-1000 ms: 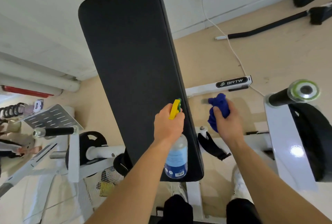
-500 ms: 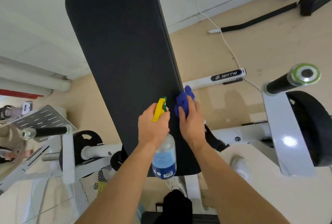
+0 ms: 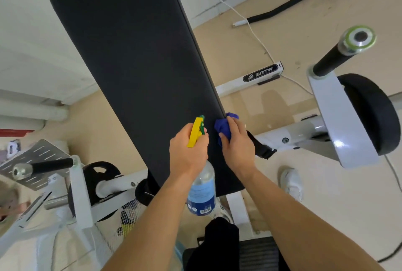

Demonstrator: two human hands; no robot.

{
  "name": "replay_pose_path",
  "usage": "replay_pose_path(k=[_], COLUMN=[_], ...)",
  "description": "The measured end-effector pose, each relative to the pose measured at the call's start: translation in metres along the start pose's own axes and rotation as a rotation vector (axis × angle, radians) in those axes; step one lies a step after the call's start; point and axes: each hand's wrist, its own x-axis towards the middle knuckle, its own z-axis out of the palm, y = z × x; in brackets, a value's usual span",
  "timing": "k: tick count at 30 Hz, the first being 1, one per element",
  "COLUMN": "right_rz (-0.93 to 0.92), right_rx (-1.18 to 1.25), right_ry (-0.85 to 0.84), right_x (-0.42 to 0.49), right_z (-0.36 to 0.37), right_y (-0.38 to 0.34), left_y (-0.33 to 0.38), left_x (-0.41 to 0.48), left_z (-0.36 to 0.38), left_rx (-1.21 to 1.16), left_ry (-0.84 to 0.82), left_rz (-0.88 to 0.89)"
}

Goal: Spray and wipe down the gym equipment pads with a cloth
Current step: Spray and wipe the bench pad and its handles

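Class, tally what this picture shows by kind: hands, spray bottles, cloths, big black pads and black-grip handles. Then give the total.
Hands: 2 (left hand, right hand)
Spray bottles: 1 (spray bottle)
Cloths: 1 (blue cloth)
Big black pads: 2 (long pad, round pad)
Black-grip handles: 2 (left handle, right handle)
Total: 8

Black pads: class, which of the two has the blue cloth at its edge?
The long pad in the middle: the right hand holds the blue cloth at its right edge. The round pad at far right lies well apart from it.
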Motion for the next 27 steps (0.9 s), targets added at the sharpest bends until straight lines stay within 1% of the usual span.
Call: replay_pose_path(k=[2, 5, 8, 9, 12, 14, 16, 18, 21, 23, 24, 27], right_rz=[0.041, 0.139, 0.223, 0.215, 0.136, 0.139, 0.147, 0.185, 0.322, 0.380, 0.413, 0.527], right_rx=[0.010, -0.038, -0.010, 0.032, 0.165, 0.194, 0.176, 0.126, 0.107, 0.132, 0.160, 0.292], right_ry=[-0.021, -0.148, -0.264, -0.254, -0.076, -0.001, -0.010, -0.080, -0.213, -0.252, -0.235, -0.081], right_x=[-0.029, -0.078, -0.101, -0.099, -0.066, -0.046, -0.049, -0.072, -0.104, -0.114, -0.118, -0.121], right_z=[0.009, 0.012, 0.001, -0.001, -0.002, 0.000, 0.005, 0.006, -0.002, -0.006, -0.007, -0.010], right_y=[0.019, 0.062, 0.087, 0.084, 0.048, 0.027, 0.027, 0.045, 0.085, 0.102, 0.107, 0.108], left_y=[-0.006, -0.019, -0.033, -0.038, -0.052, -0.065, -0.079, -0.091, -0.098, -0.103, -0.107, -0.114], left_x=[-0.007, -0.017, -0.029, -0.034, -0.041, -0.045, -0.050, -0.056, -0.066, -0.074, -0.078, -0.090], left_z=[-0.001, 0.000, 0.008, 0.012, 0.023, 0.031, 0.038, 0.045, 0.056, 0.066, 0.071, 0.087], left_rx=[0.033, 0.064, 0.074, 0.074, 0.078, 0.079, 0.103, 0.120, 0.160, 0.203, 0.224, 0.264], left_ry=[-0.027, -0.047, -0.081, -0.091, -0.120, -0.137, -0.151, -0.167, -0.178, -0.194, -0.206, -0.264], left_rz=[-0.003, -0.032, -0.054, -0.061, -0.093, -0.113, -0.115, -0.118, -0.124, -0.116, -0.117, -0.142])
